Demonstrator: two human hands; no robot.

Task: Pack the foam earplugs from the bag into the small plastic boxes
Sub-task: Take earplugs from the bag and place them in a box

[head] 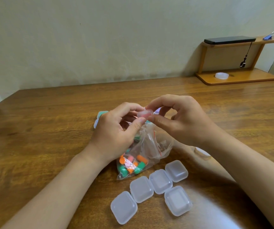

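Note:
Both hands hold one small clear plastic box (144, 113) with something pink inside, above the table. My left hand (116, 131) pinches its near left side with thumb and fingers. My right hand (179, 119) pinches its right side. Below them lies a clear zip bag (143, 156) with orange, green and pink foam earplugs (133, 164) in its lower end. Several closed, seemingly empty small boxes (151, 190) lie in front of the bag. Boxes with coloured contents (100, 117) sit behind my left hand, partly hidden.
The wooden table (42, 138) meets a pale wall at the back. At the back right stands a wooden shelf (237, 78) with a roll of tape (221, 75), a black phone (229, 40) on top and a blue clip. Another clear box (202, 152) peeks out by my right forearm.

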